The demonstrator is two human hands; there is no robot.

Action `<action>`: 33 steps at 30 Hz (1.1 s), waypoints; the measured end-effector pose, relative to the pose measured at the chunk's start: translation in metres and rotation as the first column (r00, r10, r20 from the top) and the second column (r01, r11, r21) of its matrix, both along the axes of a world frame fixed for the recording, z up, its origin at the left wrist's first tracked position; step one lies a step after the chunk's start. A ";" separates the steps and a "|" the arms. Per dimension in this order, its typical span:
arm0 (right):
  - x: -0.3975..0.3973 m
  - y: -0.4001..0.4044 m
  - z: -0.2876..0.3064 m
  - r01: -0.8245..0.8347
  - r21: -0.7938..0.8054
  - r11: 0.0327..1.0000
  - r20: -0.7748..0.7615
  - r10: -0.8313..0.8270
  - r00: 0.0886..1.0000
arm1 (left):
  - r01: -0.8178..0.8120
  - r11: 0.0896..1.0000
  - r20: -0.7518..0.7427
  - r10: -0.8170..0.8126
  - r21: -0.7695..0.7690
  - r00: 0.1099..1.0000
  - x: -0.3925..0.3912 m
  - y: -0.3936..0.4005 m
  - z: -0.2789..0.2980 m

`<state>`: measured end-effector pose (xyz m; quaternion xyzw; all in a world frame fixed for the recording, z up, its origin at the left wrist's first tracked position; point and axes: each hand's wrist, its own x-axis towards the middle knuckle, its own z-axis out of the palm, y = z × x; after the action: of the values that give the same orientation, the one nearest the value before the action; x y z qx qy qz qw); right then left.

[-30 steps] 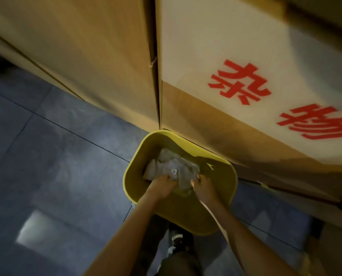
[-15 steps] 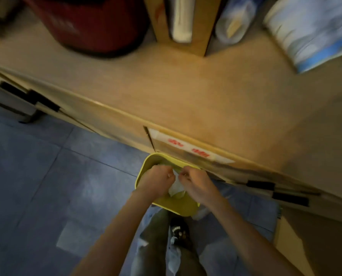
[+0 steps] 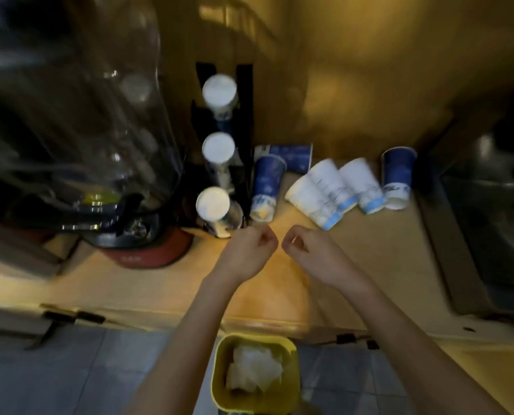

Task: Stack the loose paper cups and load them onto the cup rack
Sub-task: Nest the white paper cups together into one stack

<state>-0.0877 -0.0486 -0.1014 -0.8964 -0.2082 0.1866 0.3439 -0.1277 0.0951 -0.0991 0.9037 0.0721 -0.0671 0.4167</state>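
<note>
At the left of the worktop (image 3: 279,283) a large clear water bottle (image 3: 70,115) stands on a dark dispenser with a red base (image 3: 147,256), crowding the black cup rack (image 3: 243,145) just beside it. The rack carries three columns of cups with pale bottoms facing the camera (image 3: 219,89), (image 3: 218,148), (image 3: 213,203). A stack fed in at a slant would likely catch on the rack's uprights or knock the loaded columns, and an elbow swung left could bump the dispenser.

The left hand (image 3: 249,250) and the right hand (image 3: 306,250) hover above the worktop near its front, close together but apart. Each grip is loosely curled and empty.

Behind them lie the loose paper cups: a blue one (image 3: 266,187) right by the rack, another blue one on its side (image 3: 291,157) behind it, three white ones tipped over and overlapping (image 3: 312,202), (image 3: 330,181), (image 3: 362,184), and a blue one (image 3: 398,178) furthest right. Lying tipped and touching, they will probably roll or scatter if one is pulled carelessly. Squeezing a thin cup could crease its rim so it will not nest.

A dark metal basin (image 3: 489,229) sits at the right edge, where a rolling cup might drop. Below, on the floor, a yellow bin (image 3: 219,381) holds crumpled white paper
</note>
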 end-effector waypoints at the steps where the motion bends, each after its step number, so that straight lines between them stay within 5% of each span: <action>1: 0.007 -0.003 0.009 0.039 0.012 0.999 0.025 -0.039 0.999 | 0.011 1.000 0.040 -0.011 0.000 0.999 0.009 -0.005 0.009; 7: 0.046 -0.036 0.041 0.275 0.137 0.952 0.144 -0.294 0.945 | -0.041 0.999 0.216 0.040 0.002 0.976 0.056 -0.039 0.038; 13: 0.087 -0.066 0.015 0.453 0.298 0.840 0.164 -0.513 0.843 | -0.073 0.997 0.380 0.053 0.039 0.923 0.088 -0.066 0.003; 18: 0.128 -0.082 -0.024 0.447 0.186 0.875 0.165 -0.476 0.864 | -0.256 0.967 0.120 0.253 0.015 0.960 0.115 -0.085 -0.043; 22: 0.156 -0.085 -0.054 0.387 0.072 0.920 0.084 -0.392 0.916 | -0.482 0.870 -0.129 0.468 -0.107 0.874 0.137 -0.096 -0.071; 25: 0.173 -0.079 -0.073 0.327 -0.004 0.945 0.017 -0.327 0.945 | -0.631 0.730 -0.308 0.556 -0.262 0.772 0.153 -0.099 -0.087; 29: 0.188 -0.073 -0.091 0.298 -0.065 0.952 -0.023 -0.300 0.954 | -0.815 0.323 -0.679 0.450 -0.482 0.580 0.161 -0.105 -0.094; 33: 0.195 -0.071 -0.102 0.358 -0.033 0.933 -0.074 -0.359 0.930 | -0.815 0.330 -0.660 0.478 -0.476 0.579 0.169 -0.114 -0.096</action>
<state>0.1075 -0.1196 -0.2037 -0.9145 -0.0258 0.1577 0.3717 0.0411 -0.0192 -0.1952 0.4995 0.4857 -0.0979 0.7106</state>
